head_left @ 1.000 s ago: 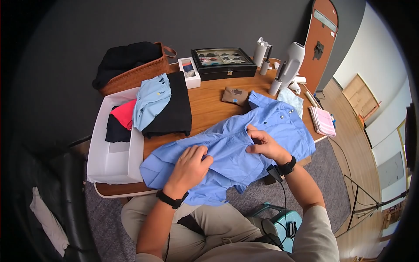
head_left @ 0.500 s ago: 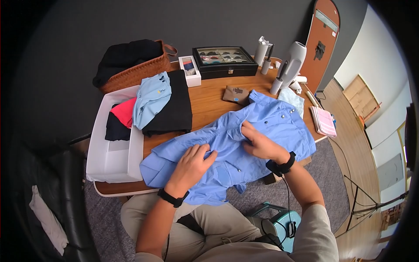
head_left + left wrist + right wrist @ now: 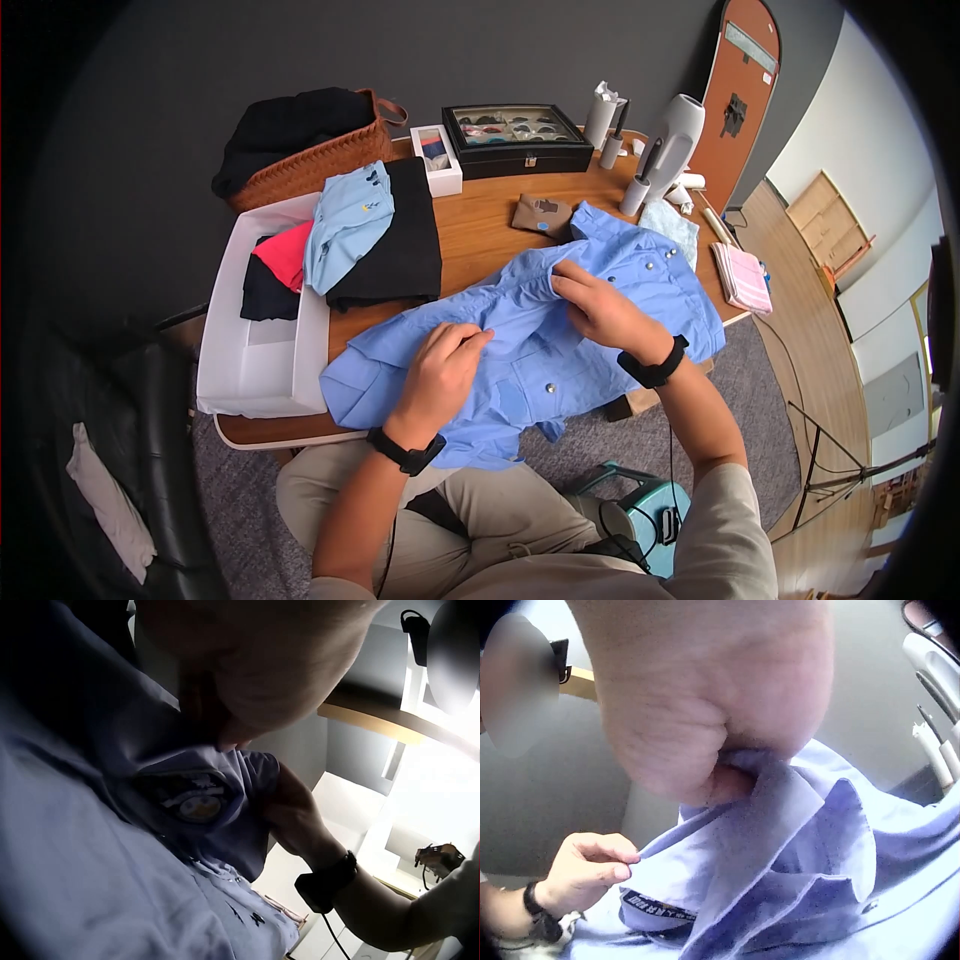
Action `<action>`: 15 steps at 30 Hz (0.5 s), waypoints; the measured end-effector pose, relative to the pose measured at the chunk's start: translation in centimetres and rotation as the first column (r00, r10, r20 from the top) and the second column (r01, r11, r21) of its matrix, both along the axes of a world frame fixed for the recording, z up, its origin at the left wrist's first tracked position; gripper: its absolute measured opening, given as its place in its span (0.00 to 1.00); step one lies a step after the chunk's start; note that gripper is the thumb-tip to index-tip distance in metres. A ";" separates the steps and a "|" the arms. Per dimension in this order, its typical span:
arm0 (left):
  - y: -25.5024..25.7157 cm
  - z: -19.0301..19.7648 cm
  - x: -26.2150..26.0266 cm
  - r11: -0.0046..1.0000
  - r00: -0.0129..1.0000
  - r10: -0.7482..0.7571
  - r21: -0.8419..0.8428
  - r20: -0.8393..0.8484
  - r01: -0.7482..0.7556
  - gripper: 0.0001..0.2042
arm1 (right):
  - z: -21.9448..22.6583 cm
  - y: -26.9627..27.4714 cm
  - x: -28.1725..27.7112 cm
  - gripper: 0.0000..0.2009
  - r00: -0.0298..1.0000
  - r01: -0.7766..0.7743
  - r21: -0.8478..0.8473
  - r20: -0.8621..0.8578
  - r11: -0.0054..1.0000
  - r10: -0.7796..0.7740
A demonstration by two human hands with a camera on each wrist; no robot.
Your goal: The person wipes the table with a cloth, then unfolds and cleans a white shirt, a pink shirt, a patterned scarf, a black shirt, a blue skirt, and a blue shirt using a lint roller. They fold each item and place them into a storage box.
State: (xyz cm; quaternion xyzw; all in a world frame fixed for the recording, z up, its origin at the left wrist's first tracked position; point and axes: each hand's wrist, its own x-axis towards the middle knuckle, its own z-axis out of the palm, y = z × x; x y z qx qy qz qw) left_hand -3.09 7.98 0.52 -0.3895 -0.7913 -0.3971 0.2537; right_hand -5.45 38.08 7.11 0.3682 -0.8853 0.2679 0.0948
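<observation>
A light blue button shirt (image 3: 650,310) lies spread across the front of the table, part of it hanging over the near edge toward the lap. My left hand (image 3: 440,375) pinches a fold of it between thumb and fingers, plain in the right wrist view. To the right, my right hand (image 3: 607,310) grips another bit of the cloth and holds it raised, so the fabric stretches between both hands. An embroidered patch (image 3: 196,802) shows on the shirt, just below the left fingers. Silver buttons (image 3: 550,388) dot the shirt's front.
At left stands a white bin (image 3: 225,345) with dark and red clothes. Behind the shirt lie folded black trousers (image 3: 405,255) under a pale blue garment (image 3: 345,220), a brown pouch (image 3: 540,214) and a black display case (image 3: 520,160). A pink towel (image 3: 742,278) sits at right.
The right hand, fingers apart before, has taken hold of the shirt and moved slightly up and left. The left hand has shifted a little up and right, its fingertips closing on the cloth.
</observation>
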 end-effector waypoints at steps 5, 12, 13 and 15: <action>-0.1 -0.3 -0.1 0.990 0.996 0.062 -0.124 -0.058 -0.068 0.19 | 0.6 0.6 0.0 0.26 0.987 0.083 0.279 -0.156 0.957 -0.040; -0.3 -0.1 -1.2 0.855 0.912 0.409 -0.331 -0.042 -0.399 0.42 | 0.6 0.7 0.5 0.29 0.993 0.024 0.059 -0.114 0.998 -0.017; -0.6 0.0 -1.3 0.856 0.912 0.408 -0.331 -0.042 -0.398 0.42 | 0.6 0.7 0.5 0.29 1.000 0.008 -0.013 -0.025 1.000 -0.009; -1.1 0.3 -1.2 0.861 0.937 0.349 -0.393 -0.002 -0.322 0.46 | 0.6 0.9 0.4 0.28 0.996 0.049 -0.010 0.082 0.999 -0.048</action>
